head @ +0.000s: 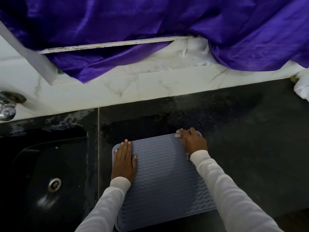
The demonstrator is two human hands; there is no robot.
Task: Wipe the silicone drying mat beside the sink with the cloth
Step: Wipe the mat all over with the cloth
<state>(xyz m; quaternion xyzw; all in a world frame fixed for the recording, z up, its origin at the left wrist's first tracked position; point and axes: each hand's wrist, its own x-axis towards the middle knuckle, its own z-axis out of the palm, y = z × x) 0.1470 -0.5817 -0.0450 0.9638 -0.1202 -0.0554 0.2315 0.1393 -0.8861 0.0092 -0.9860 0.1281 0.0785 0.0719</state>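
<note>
The purple fabric (150, 22) drapes across the top of the view, over the white marble-pattern ledge (150, 86). Below the ledge runs the dark countertop (250, 131), with the black sink (41, 173) set into it at left and a chrome tap (8, 104) above the sink.

The silicone drying mat (163, 174) — blue-grey, with a wavy ribbed surface — lies flat on the countertop just right of the sink.

Both forearms, in white sleeves (234, 198), extend forward over the mat.

The left hand (124, 162) lies palm-down on the mat's left edge, fingers straight and together, thumb spread to the right.

The right hand (194, 141) sits at the mat's far right corner, fingers curled and gripping the cloth (179, 133) — only small light patches of it show beside the fingers and near the wrist.
</note>
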